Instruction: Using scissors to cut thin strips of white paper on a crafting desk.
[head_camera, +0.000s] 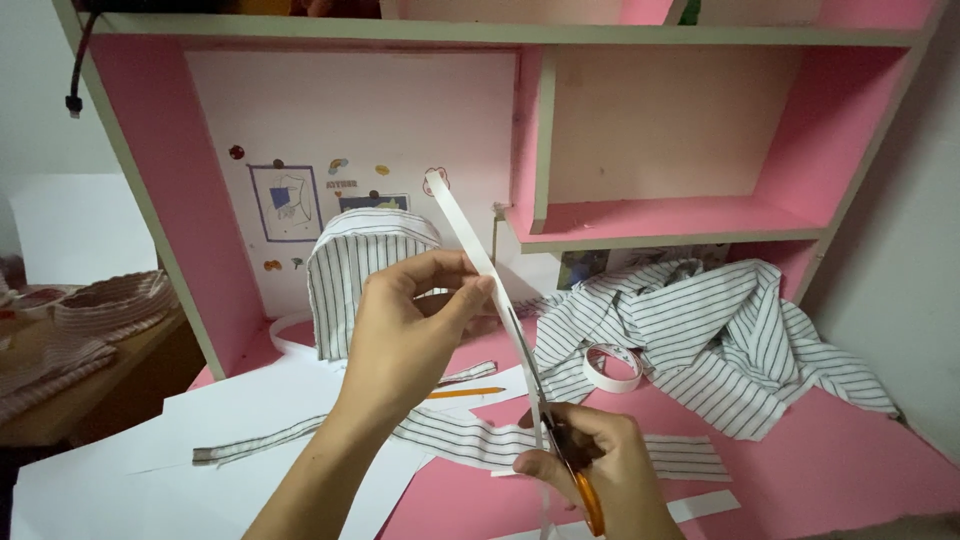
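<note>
Pinching a long white paper strip (470, 235) between thumb and fingers, the left hand (410, 335) held it slanting up above the pink desk (850, 460). The right hand (600, 470) was closed around orange-handled scissors (560, 440), blades at the strip's lower part. Striped cloth (710, 330) and a tape roll (612, 367) lay behind.

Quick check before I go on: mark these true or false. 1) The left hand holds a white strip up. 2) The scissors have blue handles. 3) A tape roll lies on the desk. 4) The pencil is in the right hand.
1) True: the left hand pinches the white strip upright.
2) False: the scissors in the right hand have orange handles.
3) True: the tape roll lies beside the striped cloth.
4) False: the pencil lies on the desk.
</note>
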